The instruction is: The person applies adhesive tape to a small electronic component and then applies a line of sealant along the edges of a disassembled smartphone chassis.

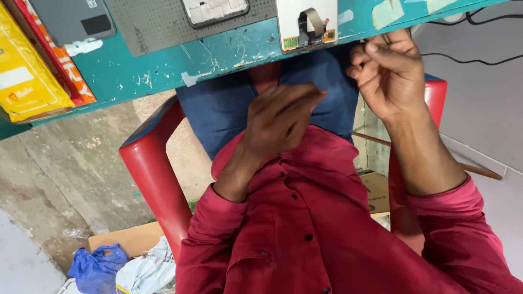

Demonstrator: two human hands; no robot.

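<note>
I am looking down at my own lap, with a red shirt (305, 228) and blue trousers (218, 109). My left hand (280, 117) lies knuckles up on the shirt hem over my lap, fingers bent under and palm hidden. My right hand (389, 71) is raised beside the front edge of the teal table (136, 68), fingers curled in with the thumb against them; nothing shows in it. Just to its left on the table lies a white phone screen part (306, 24) with a flex cable on its back.
A grey perforated mat (158, 22) carries another phone part (215, 10). A yellow package (24, 76) and a grey device (71, 19) sit at the table's left. I sit on a red plastic chair (155, 174). A blue bag (95, 269) and cardboard (131, 239) lie on the floor, with black cables (468, 57) at right.
</note>
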